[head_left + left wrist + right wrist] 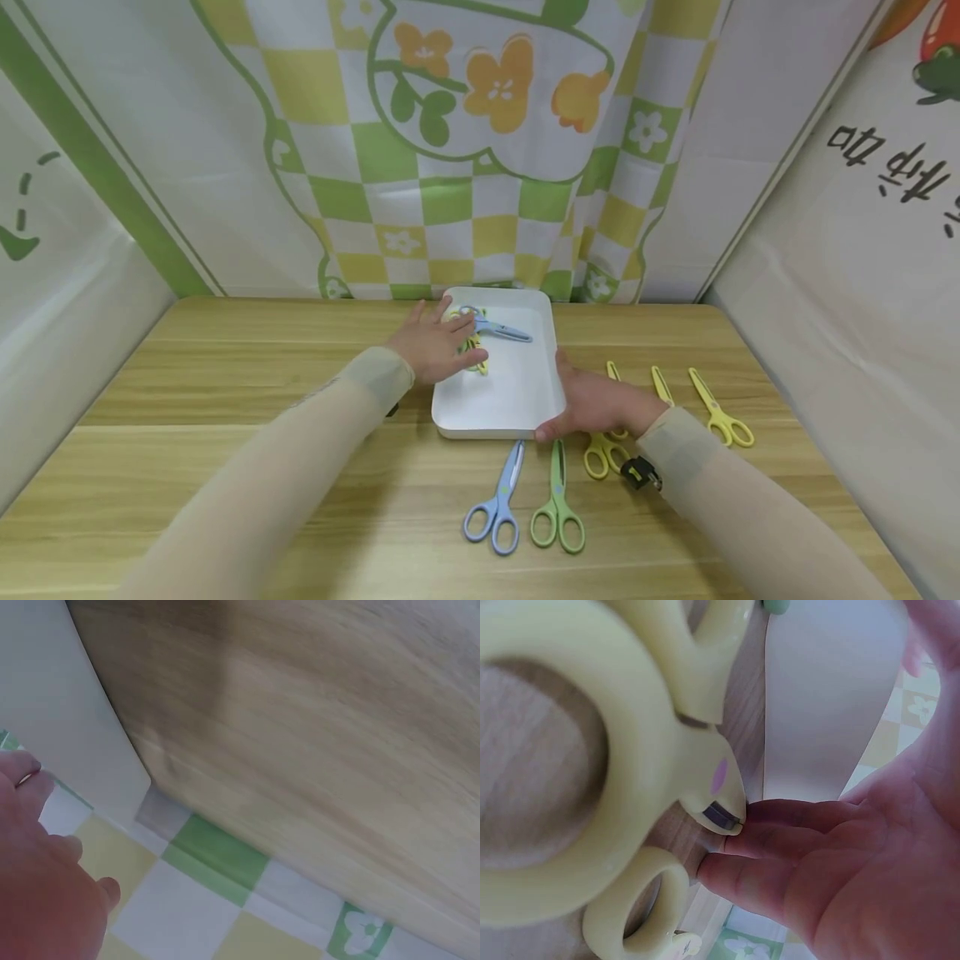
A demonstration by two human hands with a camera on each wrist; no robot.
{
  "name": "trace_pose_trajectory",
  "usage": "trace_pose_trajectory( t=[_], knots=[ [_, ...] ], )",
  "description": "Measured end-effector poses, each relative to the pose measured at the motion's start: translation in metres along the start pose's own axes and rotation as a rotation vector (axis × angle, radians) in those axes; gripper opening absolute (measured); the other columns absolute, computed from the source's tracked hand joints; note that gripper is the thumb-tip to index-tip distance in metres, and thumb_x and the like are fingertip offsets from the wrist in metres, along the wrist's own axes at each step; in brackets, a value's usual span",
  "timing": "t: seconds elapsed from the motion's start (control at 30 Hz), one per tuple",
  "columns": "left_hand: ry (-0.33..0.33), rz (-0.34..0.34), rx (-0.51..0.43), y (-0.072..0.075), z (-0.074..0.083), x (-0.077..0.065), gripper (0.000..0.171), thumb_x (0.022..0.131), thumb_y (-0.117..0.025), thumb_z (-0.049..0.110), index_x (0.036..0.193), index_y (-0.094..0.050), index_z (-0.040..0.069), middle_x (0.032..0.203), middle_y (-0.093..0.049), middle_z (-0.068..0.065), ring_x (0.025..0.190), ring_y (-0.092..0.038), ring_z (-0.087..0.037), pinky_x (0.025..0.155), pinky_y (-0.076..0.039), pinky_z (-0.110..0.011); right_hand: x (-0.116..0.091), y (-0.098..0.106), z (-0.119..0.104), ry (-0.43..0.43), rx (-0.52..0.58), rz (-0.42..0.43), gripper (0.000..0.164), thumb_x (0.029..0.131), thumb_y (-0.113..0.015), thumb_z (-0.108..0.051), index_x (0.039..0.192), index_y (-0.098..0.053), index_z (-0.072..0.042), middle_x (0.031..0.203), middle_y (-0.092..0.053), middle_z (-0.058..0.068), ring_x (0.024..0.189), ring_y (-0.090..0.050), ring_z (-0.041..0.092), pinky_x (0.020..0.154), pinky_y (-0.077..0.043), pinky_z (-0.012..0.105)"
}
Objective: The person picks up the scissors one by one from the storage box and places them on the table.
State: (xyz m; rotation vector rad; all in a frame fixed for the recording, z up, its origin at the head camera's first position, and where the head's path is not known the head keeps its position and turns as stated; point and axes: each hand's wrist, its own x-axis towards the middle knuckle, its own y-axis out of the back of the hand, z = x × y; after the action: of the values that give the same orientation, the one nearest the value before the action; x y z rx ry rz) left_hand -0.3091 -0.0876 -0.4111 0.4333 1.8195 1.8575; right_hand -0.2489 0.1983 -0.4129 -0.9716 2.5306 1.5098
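Observation:
A white rectangular tray (517, 387) stands at the back middle of the table, with blue scissors (510, 332) and some yellow and green ones in its left part. Over that left part is my left hand (435, 343), fingers spread, overlapping the scissors and partly hiding them. My right hand (596, 400) lies along the tray's right side, its thumb at the near right corner. In the right wrist view, fairly straight fingers (772, 881) reach down beside the tray wall (829, 697), close to yellow scissors (641, 712).
In front of the tray lie blue scissors (498, 506) and green scissors (557, 504). Several yellow scissors (718, 412) lie to the right, some partly behind my right hand. A checkered flower curtain (450, 217) hangs at the back edge of the wooden table (225, 367).

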Motion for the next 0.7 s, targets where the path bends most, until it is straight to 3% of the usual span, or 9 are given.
trace_pose_trajectory(
  t=[0.27,0.43,0.7],
  knots=[
    [0.003,-0.026,-0.027,-0.002,0.005,0.006,0.075,0.100,-0.020,0.068,0.148,-0.051,0.018,0.157,-0.036,0.001,0.150,0.001,-0.030,0.114,0.008,-0.058,0.001,0.000,0.002,0.019,0.004,0.001,0.144,0.073,-0.084,-0.056,0.151,0.019,0.008,0.155,-0.014,0.037,0.139,-0.033,0.040,0.111,-0.030,0.048],
    [-0.039,-0.042,-0.030,0.001,0.010,0.001,0.079,0.099,-0.020,0.070,0.147,-0.052,0.016,0.153,-0.042,0.000,0.150,-0.007,-0.028,0.114,0.006,-0.060,0.001,0.001,0.001,0.017,0.003,-0.001,0.144,0.073,-0.084,-0.056,0.150,0.020,0.008,0.155,-0.014,0.038,0.139,-0.033,0.039,0.111,-0.030,0.047],
    [-0.085,-0.022,-0.093,0.004,0.016,-0.004,0.068,0.103,-0.031,0.062,0.144,-0.055,0.012,0.149,-0.049,-0.002,0.149,-0.016,-0.030,0.113,0.001,-0.062,0.001,0.000,0.001,0.019,0.016,0.003,0.143,0.073,-0.086,-0.052,0.151,0.019,0.008,0.156,-0.013,0.036,0.138,-0.035,0.038,0.111,-0.031,0.046]
  ],
)
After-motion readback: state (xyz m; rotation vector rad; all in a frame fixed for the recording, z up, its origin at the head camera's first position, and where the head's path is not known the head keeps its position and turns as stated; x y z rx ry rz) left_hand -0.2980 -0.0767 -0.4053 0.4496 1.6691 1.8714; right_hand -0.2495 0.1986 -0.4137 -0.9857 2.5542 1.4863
